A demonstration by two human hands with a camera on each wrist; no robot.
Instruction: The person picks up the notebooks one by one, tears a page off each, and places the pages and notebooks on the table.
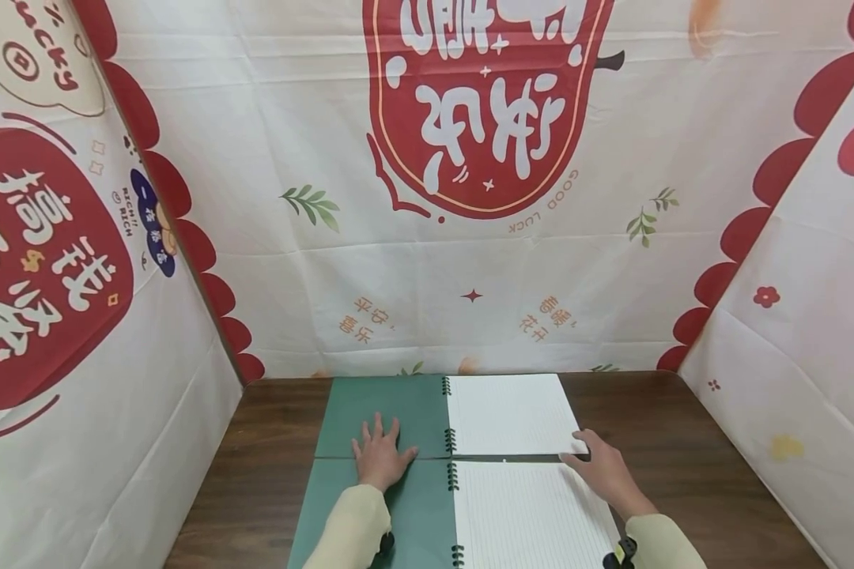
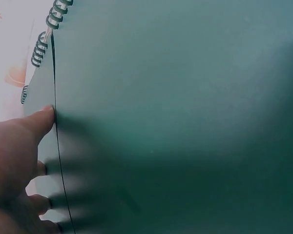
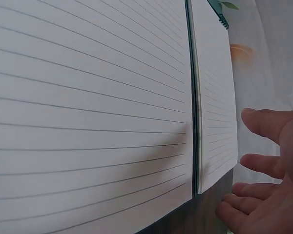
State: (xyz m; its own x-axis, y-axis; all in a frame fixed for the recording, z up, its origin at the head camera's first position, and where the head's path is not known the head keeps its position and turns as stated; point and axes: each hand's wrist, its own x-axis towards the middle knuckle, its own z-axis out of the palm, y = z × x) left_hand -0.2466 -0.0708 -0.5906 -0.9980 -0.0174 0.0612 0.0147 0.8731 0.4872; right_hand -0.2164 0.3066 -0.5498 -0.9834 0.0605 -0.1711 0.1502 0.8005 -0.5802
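Note:
Two spiral notebooks lie opened flat, one behind the other, green covers to the left and white lined pages to the right. My left hand (image 1: 380, 458) rests with spread fingers on the far notebook's green cover (image 1: 391, 407), close to the seam between the covers. At the near right corner of the far lined page (image 1: 512, 415) is my right hand (image 1: 605, 470), its thumb and fingers apart. The right wrist view shows those fingers (image 3: 261, 165) loosely extended. Below lies the near notebook's lined page (image 1: 534, 514), beside its green cover (image 1: 380, 525).
The notebooks lie on a dark brown wooden table (image 1: 690, 458). Behind it hangs a white cloth (image 1: 541, 292) with red prints, and more printed cloth (image 1: 164, 379) covers the left and right sides. Black spiral coils (image 1: 457, 553) join covers and pages.

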